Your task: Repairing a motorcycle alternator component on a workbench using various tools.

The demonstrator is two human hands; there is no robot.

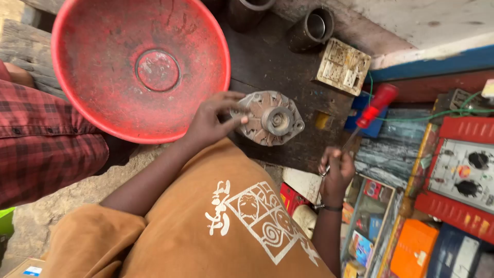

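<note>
While the left hand [208, 123] rests its fingertips on the rim of a grey metal alternator housing [270, 118], the fingers are lightly spread, thumb and forefinger pinching the casting's near edge; the housing lies flat on a dark wooden bench [267, 56], its central bearing hub facing up, just beyond the fingertips. Right hand [337, 172]: fingers curled together around a thin metal shaft, the blade of a red-handled screwdriver [375, 105], whose handle stands up and away from the knuckles, well apart from the housing. Beside the left wrist, touching distance from the back of the hand: a large red plastic basin [139, 67], scuffed inside. Beyond the housing, past the fingertips: a cream-coloured socket block [343, 66] and two dark metal cylinders [311, 28]. Beyond the right hand's knuckles: a red-cased bench meter [463, 172] with knobs, green wires [427, 116] and shelves of small coloured boxes [368, 226]. Beside the basin: another person's red-checked sleeve [43, 149].
</note>
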